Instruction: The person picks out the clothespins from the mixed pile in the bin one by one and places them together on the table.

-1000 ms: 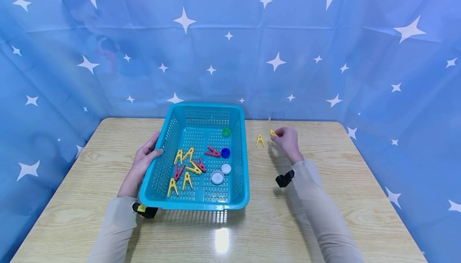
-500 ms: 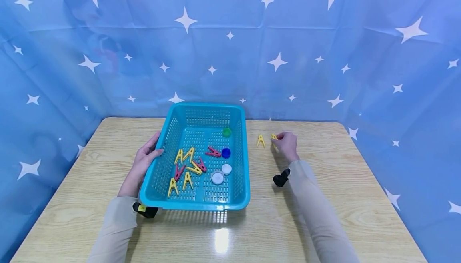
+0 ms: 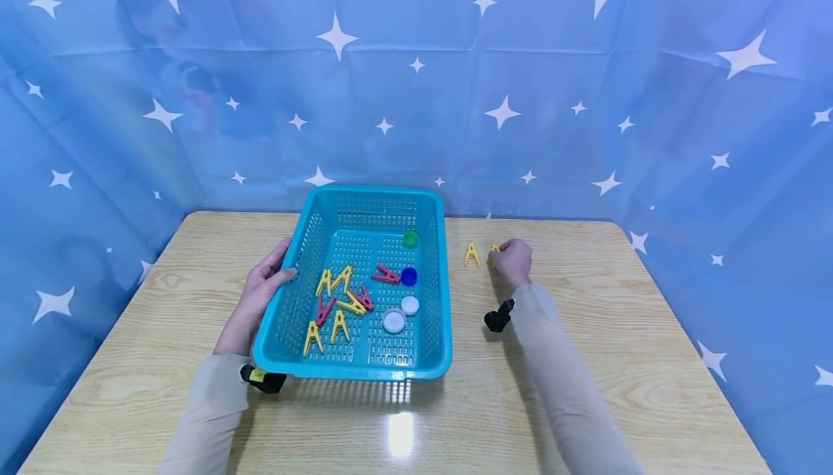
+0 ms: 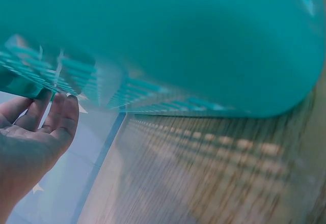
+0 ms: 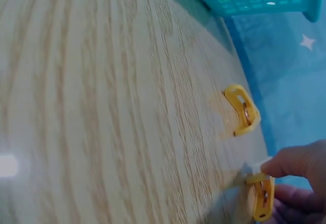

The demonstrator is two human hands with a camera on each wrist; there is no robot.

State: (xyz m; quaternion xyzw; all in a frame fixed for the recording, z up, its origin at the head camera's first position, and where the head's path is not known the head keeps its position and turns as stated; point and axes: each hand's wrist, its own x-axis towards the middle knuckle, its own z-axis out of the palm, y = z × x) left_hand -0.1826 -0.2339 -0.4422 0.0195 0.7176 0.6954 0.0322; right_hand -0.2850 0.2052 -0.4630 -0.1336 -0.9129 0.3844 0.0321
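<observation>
A: Where's the right hand [image 3: 514,262]?
B: Fingers pinching a yellow clothespin [image 5: 262,199] on open table [image 3: 618,330], just beside another clothespin [image 3: 470,254].
A: The left hand [image 3: 259,294]?
B: Fingers curled round the basket [image 3: 286,316] rim.

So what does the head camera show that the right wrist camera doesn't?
Only the head view shows the left hand holding the basket's edge, and the pegs and bottle caps inside it. Only the right wrist view shows the fingertips pinching a yellow peg up close. Both show the table, a basket corner and the loose yellow peg beside the right hand.
</observation>
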